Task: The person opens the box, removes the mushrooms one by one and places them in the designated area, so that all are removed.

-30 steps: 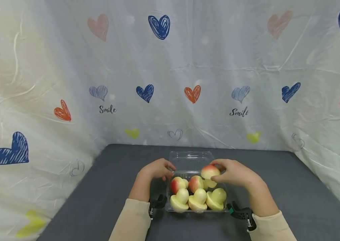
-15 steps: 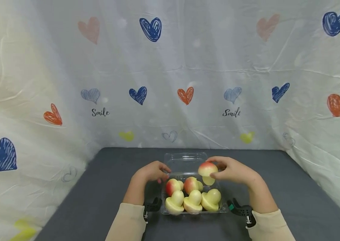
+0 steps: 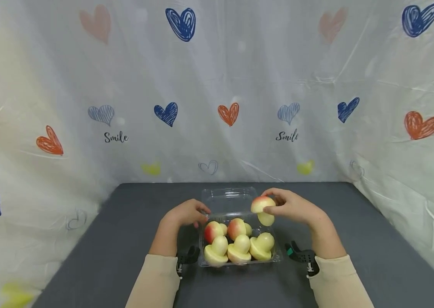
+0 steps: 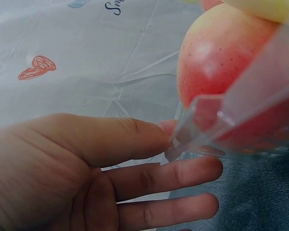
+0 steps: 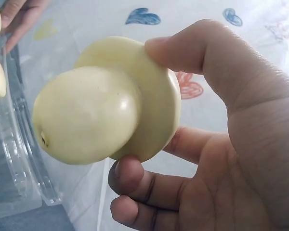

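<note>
My right hand (image 3: 295, 208) holds a mushroom (image 3: 263, 206) that looks artificial, with a smooth red and yellow cap and a fat pale stem, above the box's back right corner. In the right wrist view, thumb and fingers grip its cap (image 5: 156, 101) while the stem sticks out free. With thumb and forefinger, my left hand (image 3: 186, 214) pinches the left edge of an open clear plastic box (image 3: 240, 264); its other fingers are straight in the left wrist view. Several similar mushrooms (image 3: 239, 249) lie inside, a red-capped one (image 4: 216, 62) closest to the left hand.
The box's clear hinged lid (image 3: 229, 199) lies folded back behind it. Under everything is a dark grey tabletop (image 3: 140, 218). A pale curtain with printed hearts (image 3: 228, 113) hangs along the table's back and sides.
My right hand has lifted the mushroom slightly, up and away from those in the box. The left hand stays at the box's left edge. The whole head view has shifted.
</note>
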